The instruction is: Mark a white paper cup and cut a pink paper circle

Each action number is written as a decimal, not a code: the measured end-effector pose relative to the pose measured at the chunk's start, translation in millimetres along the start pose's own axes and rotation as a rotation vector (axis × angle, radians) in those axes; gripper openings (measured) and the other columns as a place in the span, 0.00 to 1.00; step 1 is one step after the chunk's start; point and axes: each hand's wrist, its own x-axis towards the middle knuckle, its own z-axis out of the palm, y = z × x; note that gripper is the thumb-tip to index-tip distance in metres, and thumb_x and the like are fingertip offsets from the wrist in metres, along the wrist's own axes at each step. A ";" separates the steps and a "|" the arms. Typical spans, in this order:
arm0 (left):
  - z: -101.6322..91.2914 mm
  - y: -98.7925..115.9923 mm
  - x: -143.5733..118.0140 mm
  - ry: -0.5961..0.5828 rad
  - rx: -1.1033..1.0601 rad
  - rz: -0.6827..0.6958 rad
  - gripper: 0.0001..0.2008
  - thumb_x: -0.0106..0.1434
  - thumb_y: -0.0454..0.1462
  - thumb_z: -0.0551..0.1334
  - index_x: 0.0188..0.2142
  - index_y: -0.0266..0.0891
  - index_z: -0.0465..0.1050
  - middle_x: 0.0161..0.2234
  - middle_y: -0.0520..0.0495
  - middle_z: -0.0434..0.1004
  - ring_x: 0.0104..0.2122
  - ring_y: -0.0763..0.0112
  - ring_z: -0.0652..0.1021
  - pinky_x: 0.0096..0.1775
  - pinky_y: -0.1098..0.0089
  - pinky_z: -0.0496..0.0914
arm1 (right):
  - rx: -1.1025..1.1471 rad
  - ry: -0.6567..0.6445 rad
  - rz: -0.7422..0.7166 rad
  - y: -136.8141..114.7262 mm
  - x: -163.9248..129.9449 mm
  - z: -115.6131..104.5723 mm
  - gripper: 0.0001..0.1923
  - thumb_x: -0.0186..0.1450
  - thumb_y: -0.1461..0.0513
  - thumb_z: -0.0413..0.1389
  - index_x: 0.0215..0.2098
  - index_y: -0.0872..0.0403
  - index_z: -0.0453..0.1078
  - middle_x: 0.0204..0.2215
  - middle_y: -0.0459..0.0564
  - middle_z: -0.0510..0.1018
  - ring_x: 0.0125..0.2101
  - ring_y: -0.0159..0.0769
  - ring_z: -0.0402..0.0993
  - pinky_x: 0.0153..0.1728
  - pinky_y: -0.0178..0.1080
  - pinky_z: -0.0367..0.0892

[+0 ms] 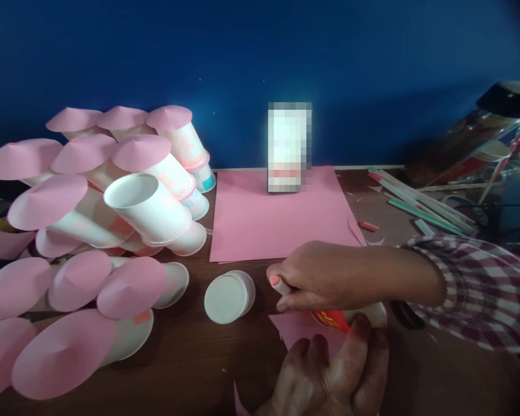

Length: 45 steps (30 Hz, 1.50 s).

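My right hand [325, 277], reaching in from the right in a checked sleeve, is closed around a white marker [281, 285] with a pink end showing. The marker's other end is hidden under the hand. Below it, my left hand [329, 375] has its fingers bent against a paper cup [335, 321] with red and yellow print. The cup lies on its side, partly covered by both hands. Under the cup is a piece of pink paper [286, 329]. To the left of my hands, another white paper cup [225, 299] stands upside down.
Stacked paper cups topped with pink paper cones [86, 153] fill the left side. Pink sheets [277, 225] lie behind my hands, with a lit phone [289, 147] upright on them. At right are an orange cap [368, 226], several thin strips [420, 199] and a clear container [455, 138].
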 end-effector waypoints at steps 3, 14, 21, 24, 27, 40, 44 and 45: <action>0.5 -0.7 -0.1 0.029 0.007 0.010 0.20 0.60 0.37 0.58 0.53 0.44 0.68 0.59 0.41 0.62 0.24 0.79 0.72 0.21 0.76 0.68 | -0.036 -0.013 -0.002 1.3 0.3 2.1 0.13 0.66 0.55 0.52 0.28 0.54 0.63 0.17 0.39 0.63 0.17 0.26 0.53 0.20 0.33 0.46; -1.9 2.0 1.4 -0.028 -0.012 -0.014 0.22 0.60 0.37 0.58 0.55 0.46 0.66 0.59 0.40 0.62 0.24 0.78 0.72 0.23 0.73 0.69 | -0.120 -0.040 -0.025 2.9 1.8 5.8 0.12 0.66 0.54 0.51 0.31 0.54 0.66 0.19 0.41 0.68 0.18 0.27 0.54 0.20 0.33 0.47; -1.4 2.6 1.3 -0.019 -0.027 -0.034 0.22 0.60 0.37 0.58 0.55 0.45 0.66 0.58 0.40 0.63 0.23 0.77 0.71 0.22 0.73 0.68 | -0.096 -0.080 -0.124 3.3 3.6 3.2 0.09 0.66 0.58 0.52 0.33 0.55 0.68 0.22 0.42 0.70 0.19 0.27 0.56 0.21 0.33 0.48; -1.2 2.5 1.6 -0.024 -0.034 -0.021 0.22 0.60 0.38 0.58 0.55 0.45 0.66 0.58 0.39 0.63 0.23 0.77 0.71 0.22 0.73 0.68 | -0.069 -0.088 -0.162 2.9 4.7 2.0 0.07 0.66 0.60 0.52 0.33 0.55 0.67 0.23 0.42 0.71 0.19 0.27 0.57 0.21 0.33 0.49; -0.6 2.8 1.1 -0.018 -0.032 -0.033 0.23 0.59 0.37 0.58 0.55 0.45 0.66 0.59 0.40 0.61 0.23 0.78 0.70 0.22 0.73 0.67 | -0.053 -0.083 -0.131 4.2 5.5 2.0 0.08 0.66 0.60 0.52 0.29 0.53 0.65 0.21 0.42 0.70 0.19 0.28 0.57 0.21 0.34 0.49; 3.1 5.5 -4.1 0.015 -0.053 -0.057 0.22 0.57 0.34 0.60 0.52 0.45 0.68 0.61 0.42 0.57 0.24 0.77 0.71 0.22 0.71 0.69 | 0.081 -0.038 0.020 15.0 3.2 -3.2 0.10 0.63 0.60 0.53 0.25 0.53 0.59 0.17 0.39 0.62 0.17 0.26 0.55 0.21 0.34 0.47; 3.4 4.8 -3.1 0.035 -0.070 -0.050 0.21 0.57 0.33 0.61 0.51 0.44 0.69 0.60 0.42 0.59 0.23 0.77 0.70 0.20 0.70 0.68 | 0.048 -0.002 0.059 20.4 0.9 -5.3 0.12 0.63 0.59 0.52 0.24 0.54 0.59 0.16 0.38 0.60 0.16 0.25 0.53 0.20 0.34 0.47; 3.5 4.3 -2.9 0.041 -0.068 -0.046 0.21 0.57 0.33 0.61 0.51 0.43 0.69 0.60 0.41 0.60 0.22 0.78 0.70 0.20 0.71 0.67 | 0.048 0.009 0.075 22.1 -0.2 -5.9 0.13 0.63 0.59 0.52 0.23 0.54 0.59 0.16 0.38 0.60 0.16 0.25 0.53 0.20 0.34 0.47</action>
